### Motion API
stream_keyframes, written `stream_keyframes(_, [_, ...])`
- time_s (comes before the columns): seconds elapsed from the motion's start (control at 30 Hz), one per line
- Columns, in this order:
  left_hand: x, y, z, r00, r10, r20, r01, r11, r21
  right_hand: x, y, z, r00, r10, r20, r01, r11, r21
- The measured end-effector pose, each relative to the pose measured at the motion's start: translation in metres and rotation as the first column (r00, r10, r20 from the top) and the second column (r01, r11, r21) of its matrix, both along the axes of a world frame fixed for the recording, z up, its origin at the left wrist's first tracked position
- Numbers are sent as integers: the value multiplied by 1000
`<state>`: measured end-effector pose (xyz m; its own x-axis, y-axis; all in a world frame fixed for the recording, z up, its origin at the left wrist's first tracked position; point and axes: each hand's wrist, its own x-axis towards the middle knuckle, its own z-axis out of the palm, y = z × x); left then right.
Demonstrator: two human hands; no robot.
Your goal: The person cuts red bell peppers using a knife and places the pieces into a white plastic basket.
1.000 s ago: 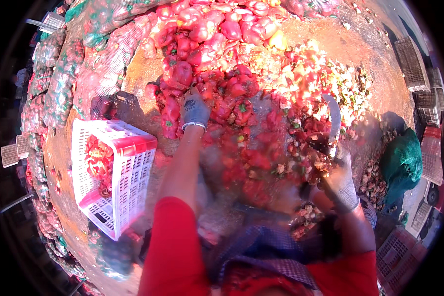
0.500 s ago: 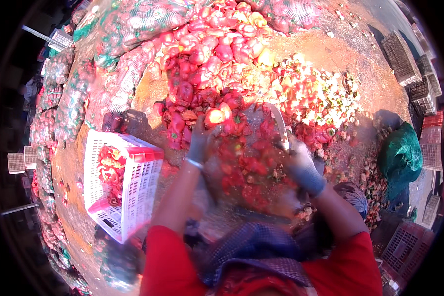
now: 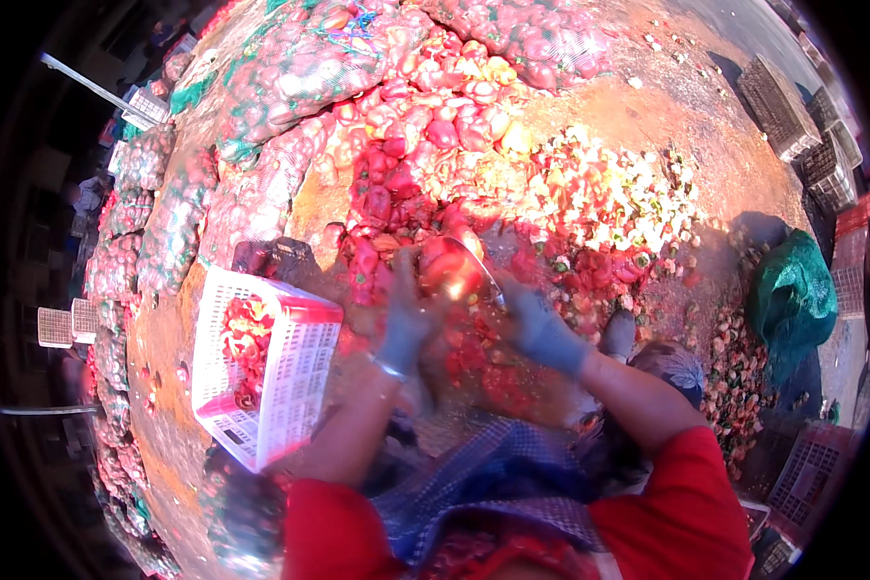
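My left hand (image 3: pixel 406 319), in a grey glove, is closed on a large shiny red bell pepper (image 3: pixel 448 271). In my right hand (image 3: pixel 543 332), also gloved, is a knife (image 3: pixel 483 266) with a curved blade, which lies against the pepper's right side. Whether the blade has entered the flesh cannot be made out. Beyond both hands spreads a heap of whole red peppers (image 3: pixel 443 133). Cut pepper tops and cores (image 3: pixel 638 193) lie piled to its right. Red scraps are scattered below my hands, partly blurred.
At my left a white plastic crate (image 3: pixel 304 372) holds red pepper pieces. Filled mesh sacks (image 3: pixel 300 82) line the far and left sides. A green mesh bag (image 3: pixel 793 298) sits on the right, with stacked crates (image 3: pixel 778 106) beyond it. My shoe (image 3: pixel 619 333) is near the scraps.
Both hands have come closer together. The pepper in my left hand has moved slightly right and nearer, and the knife has swung left onto it. The view has shifted a little.
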<state>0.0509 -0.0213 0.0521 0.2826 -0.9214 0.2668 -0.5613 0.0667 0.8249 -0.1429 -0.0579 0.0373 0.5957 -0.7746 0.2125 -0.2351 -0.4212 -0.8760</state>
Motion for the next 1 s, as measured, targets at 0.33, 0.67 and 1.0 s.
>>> stream_keyframes(0.33, [27, -9, 5, 628, -75, -775, 16, 996, -83, -13, 19, -1, 986, 38, -159, -1, 973, 230])
stream_keyframes(0.67, [-15, 9, -2, 388, -55, -920, 249, 967, 47, 2, -13, 31, 984, -163, -73, 163, 987, -11])
stream_keyframes(1.0, [-19, 10, 7, 381, -95, -920, 289, 957, 21, -2, -4, 28, 974, -220, -59, 219, 975, -35])
